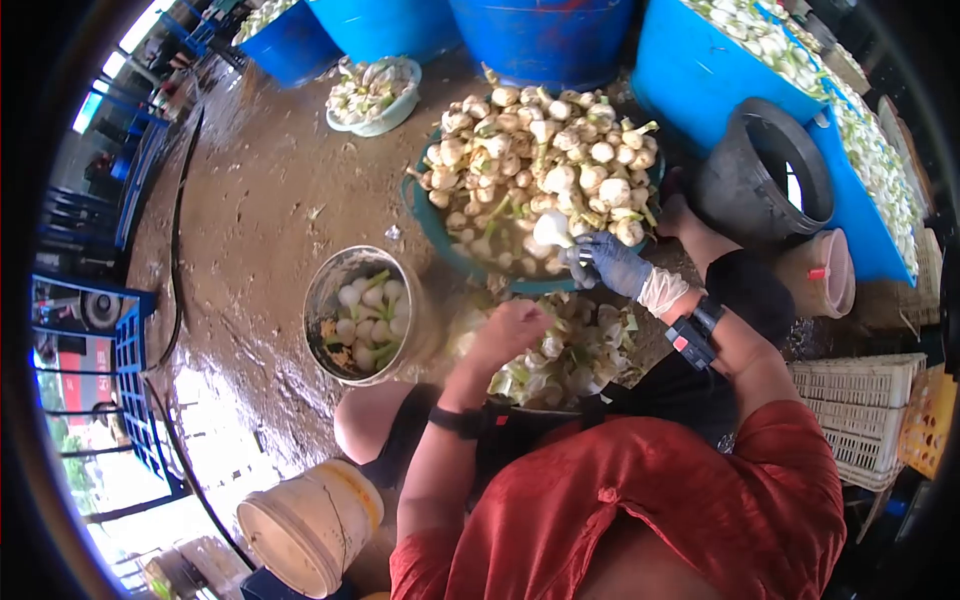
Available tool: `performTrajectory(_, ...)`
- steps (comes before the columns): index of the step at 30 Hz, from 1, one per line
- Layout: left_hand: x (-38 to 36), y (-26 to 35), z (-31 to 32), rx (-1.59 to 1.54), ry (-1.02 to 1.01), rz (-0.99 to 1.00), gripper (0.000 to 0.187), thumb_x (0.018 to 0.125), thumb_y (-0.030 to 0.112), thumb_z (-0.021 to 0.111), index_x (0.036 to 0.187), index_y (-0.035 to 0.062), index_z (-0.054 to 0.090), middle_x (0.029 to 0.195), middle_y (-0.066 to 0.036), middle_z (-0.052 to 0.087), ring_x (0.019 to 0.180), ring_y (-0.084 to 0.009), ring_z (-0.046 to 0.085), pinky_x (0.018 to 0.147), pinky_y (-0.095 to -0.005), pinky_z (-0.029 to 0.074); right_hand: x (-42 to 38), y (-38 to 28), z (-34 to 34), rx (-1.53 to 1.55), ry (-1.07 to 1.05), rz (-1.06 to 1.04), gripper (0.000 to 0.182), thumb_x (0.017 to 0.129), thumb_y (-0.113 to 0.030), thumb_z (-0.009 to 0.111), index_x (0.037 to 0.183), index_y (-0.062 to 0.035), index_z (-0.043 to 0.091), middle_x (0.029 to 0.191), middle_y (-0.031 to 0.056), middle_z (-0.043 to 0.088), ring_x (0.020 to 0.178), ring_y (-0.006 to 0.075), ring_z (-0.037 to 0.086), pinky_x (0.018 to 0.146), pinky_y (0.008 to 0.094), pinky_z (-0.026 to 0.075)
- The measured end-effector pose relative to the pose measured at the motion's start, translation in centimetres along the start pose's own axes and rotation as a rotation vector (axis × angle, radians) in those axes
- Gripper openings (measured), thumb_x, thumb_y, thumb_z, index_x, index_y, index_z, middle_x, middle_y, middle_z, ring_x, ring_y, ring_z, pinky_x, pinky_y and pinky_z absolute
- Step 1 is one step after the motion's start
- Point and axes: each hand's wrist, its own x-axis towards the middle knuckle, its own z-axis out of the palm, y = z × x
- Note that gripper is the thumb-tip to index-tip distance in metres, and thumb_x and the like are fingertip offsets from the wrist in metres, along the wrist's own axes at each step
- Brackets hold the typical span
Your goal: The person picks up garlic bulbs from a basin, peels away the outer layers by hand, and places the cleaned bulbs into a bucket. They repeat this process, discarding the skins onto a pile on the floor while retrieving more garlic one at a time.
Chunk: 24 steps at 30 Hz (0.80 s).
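Note:
My right hand [612,262], in a blue-grey glove, is closed at the near rim of a wide green tub [418,205]. A clean white garlic bulb [551,229] with a short green stem sticks out from its fingers. Unpeeled garlic bulbs [505,140], brown with dirt, are heaped in the tub, with muddy water at its near side. My bare left hand [512,328] is closed above a pile of peeled-off skins [560,360] between my legs; what its fingers hold, if anything, I cannot tell. To its left stands a bucket [312,318] with peeled bulbs [372,310] in it.
Behind the tub stand large blue bins [545,45], some filled with garlic. A pale basin [378,122] of bulbs is at back left. On the right are a black tub [735,175], a pink bucket [832,275] and a white crate [850,410]. A lidded bucket [300,530] lies front left.

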Motion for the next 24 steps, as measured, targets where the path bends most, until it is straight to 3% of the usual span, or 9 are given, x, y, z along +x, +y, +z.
performTrajectory(4,-0.5,-0.4,0.3,0.231,-0.084,0.143,0.026,0.083,0.024,0.06,0.085,-0.0014,0.062,0.07,-0.007,0.062,0.062,-0.0118,0.056,0.055,-0.0275,0.045,1.6,1.9,1.5,-0.087,-0.111,0.067,0.022,0.087,-0.022,0.055,0.08,-0.0022,0.06,0.056,0.0043,0.055,0.047,0.0118,0.054,0.045,0.0229,0.043)
performTrajectory(6,-0.9,-0.3,0.2,0.342,-0.078,0.212,0.028,0.081,0.025,0.06,0.085,-0.0027,0.062,0.069,-0.008,0.061,0.064,-0.0144,0.057,0.058,-0.0298,0.045,2.4,2.3,2.4,-0.281,-0.146,-0.087,0.024,0.086,-0.024,0.055,0.079,-0.0021,0.061,0.057,0.0042,0.056,0.048,0.0115,0.055,0.046,0.0226,0.043)
performTrajectory(10,-1.0,-0.7,-0.1,0.414,-0.059,0.227,0.028,0.081,0.027,0.061,0.085,-0.0006,0.062,0.072,-0.012,0.062,0.068,-0.0198,0.059,0.063,-0.0336,0.046,2.3,1.3,3.5,-0.189,-0.15,-0.135,0.022,0.086,-0.022,0.057,0.079,-0.0016,0.062,0.059,0.0025,0.058,0.048,0.0093,0.053,0.048,0.0221,0.042)
performTrajectory(14,-1.2,-1.1,0.0,0.505,0.008,0.259,0.028,0.08,0.029,0.062,0.084,0.0004,0.062,0.075,-0.015,0.063,0.071,-0.0265,0.061,0.065,-0.0369,0.046,2.6,2.5,4.0,-0.017,-0.143,0.085,0.019,0.086,-0.018,0.059,0.074,-0.0035,0.06,0.059,0.0026,0.058,0.05,0.0088,0.053,0.049,0.0228,0.042)
performTrajectory(16,-1.1,-1.2,0.2,0.51,0.024,0.306,0.029,0.08,0.029,0.063,0.082,0.0006,0.061,0.076,-0.016,0.062,0.074,-0.0313,0.061,0.066,-0.0392,0.046,3.1,3.6,3.8,0.007,-0.153,0.066,0.019,0.086,-0.018,0.059,0.074,-0.0035,0.06,0.059,0.0028,0.057,0.05,0.0096,0.054,0.049,0.0237,0.043)
performTrajectory(18,-1.3,-1.1,0.2,0.499,0.031,0.327,0.027,0.079,0.028,0.063,0.081,0.0011,0.061,0.074,-0.016,0.062,0.074,-0.0312,0.06,0.066,-0.0393,0.046,3.7,4.5,3.6,-0.501,-0.226,-0.374,0.019,0.085,-0.019,0.06,0.074,-0.0028,0.06,0.059,0.0031,0.058,0.05,0.0107,0.055,0.05,0.0245,0.045)
performTrajectory(19,-1.3,-1.0,0.2,0.516,0.031,0.321,0.028,0.079,0.029,0.063,0.081,0.0011,0.061,0.076,-0.017,0.062,0.075,-0.0321,0.061,0.066,-0.0402,0.046,3.8,5.0,3.3,-0.505,-0.22,-0.37,0.019,0.085,-0.019,0.06,0.074,-0.0028,0.06,0.059,0.0031,0.058,0.05,0.0107,0.055,0.05,0.0245,0.045)
performTrajectory(22,-1.3,-0.8,0.3,0.584,0.004,0.258,0.029,0.081,0.031,0.06,0.082,0.0018,0.062,0.079,-0.018,0.062,0.077,-0.0342,0.061,0.067,-0.0421,0.046,3.4,3.5,4.2,-0.111,-0.156,0.148,0.012,0.08,-0.016,0.063,0.076,-0.0046,0.061,0.064,0.0027,0.06,0.057,0.0113,0.059,0.053,0.0253,0.047)
performTrajectory(24,-0.8,-1.6,0.7,0.671,-0.015,0.222,0.031,0.083,0.033,0.056,0.082,0.0031,0.062,0.083,-0.02,0.063,0.079,-0.0362,0.061,0.068,-0.0444,0.047,2.0,1.9,4.9,-0.294,-0.137,0.129,0.007,0.077,-0.009,0.06,0.082,-0.0107,0.065,0.067,0.0038,0.062,0.056,0.0135,0.057,0.052,0.0288,0.046)
